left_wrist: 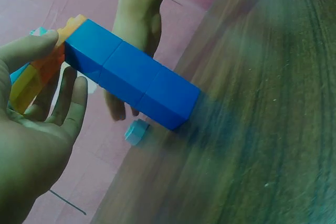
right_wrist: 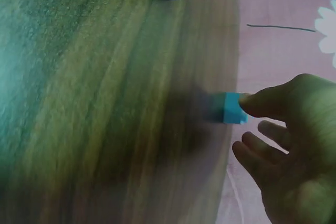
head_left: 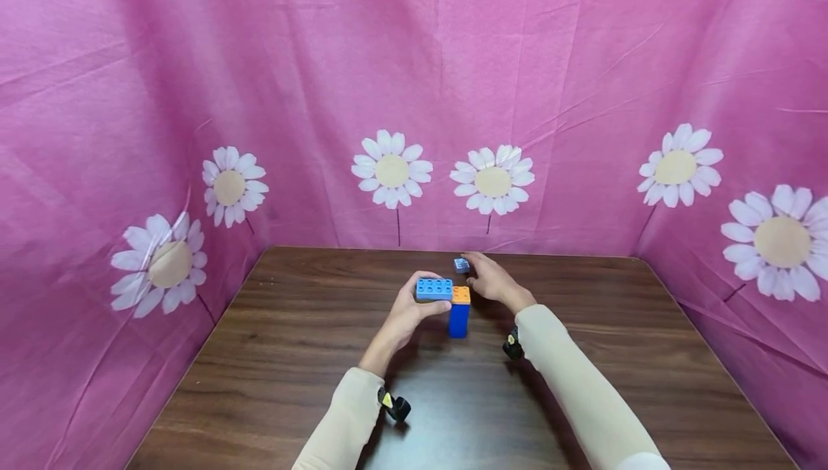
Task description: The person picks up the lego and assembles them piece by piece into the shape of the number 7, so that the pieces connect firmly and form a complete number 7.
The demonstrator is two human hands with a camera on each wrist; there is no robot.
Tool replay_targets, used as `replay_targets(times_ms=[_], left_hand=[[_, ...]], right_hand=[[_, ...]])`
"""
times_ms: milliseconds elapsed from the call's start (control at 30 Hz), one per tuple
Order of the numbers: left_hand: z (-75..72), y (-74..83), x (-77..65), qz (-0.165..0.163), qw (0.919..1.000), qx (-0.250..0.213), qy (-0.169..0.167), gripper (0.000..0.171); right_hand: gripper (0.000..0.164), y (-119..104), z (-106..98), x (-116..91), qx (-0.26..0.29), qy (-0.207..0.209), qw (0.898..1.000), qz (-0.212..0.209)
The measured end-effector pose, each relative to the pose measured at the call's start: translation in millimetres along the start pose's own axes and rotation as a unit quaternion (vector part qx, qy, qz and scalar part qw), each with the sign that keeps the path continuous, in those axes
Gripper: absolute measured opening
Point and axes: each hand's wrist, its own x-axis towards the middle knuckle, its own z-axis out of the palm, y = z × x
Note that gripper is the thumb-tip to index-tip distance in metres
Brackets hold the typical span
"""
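Note:
A column of stacked blue toy building blocks (left_wrist: 131, 74) stands upright on the table. An orange brick (head_left: 461, 295) caps it, and a light blue studded brick (head_left: 434, 289) sits at its upper left. Under the light blue one, the left wrist view shows a yellow-orange brick (left_wrist: 26, 90). My left hand (head_left: 402, 315) grips this overhanging upper part, thumb on the near side and fingers behind. Farther back, a small light blue brick (head_left: 461, 265) lies on the table. My right hand (head_left: 494, 283) reaches beside it, fingers spread loosely and thumb tip (right_wrist: 245, 100) right at its edge.
The brown wood-grain table (head_left: 259, 355) ends at the back and sides against a pink cloth (head_left: 323, 82) printed with daisies. The small brick lies close to the table's back edge. The blue column stands between my two hands.

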Motion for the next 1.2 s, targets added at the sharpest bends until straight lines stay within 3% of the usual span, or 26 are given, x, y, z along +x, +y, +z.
replay_targets(times_ms=[167,333,600,833,1033,1200], left_hand=[[1.5,-5.8,0.8,-0.001,0.9998,-0.021,-0.004,0.053],[2.4,-8.5,1.7,0.004,0.9993,-0.036,-0.002,0.048],[4.1,-10.3,1.4,-0.005,0.9990,-0.044,0.000,0.046],[6.4,-9.7,1.3,0.004,0.9998,-0.018,0.005,0.045],[5.9,-9.7,1.1,0.016,0.9993,0.026,0.022,0.043],[6.2,-10.4,0.3,0.016,0.9990,0.033,0.027,0.044]], right_hand=[[0.054,-3,7,1,-0.029,-0.013,0.999,-0.004],[0.034,-4,10,-2,-0.047,0.016,0.999,-0.004],[0.025,-3,16,-5,-0.037,0.030,0.999,-0.002],[0.009,-2,16,-8,-0.032,0.049,0.998,-0.006],[0.012,-2,7,-17,0.000,0.046,0.999,-0.004],[0.014,-7,-5,-27,0.033,0.062,0.997,-0.015]])
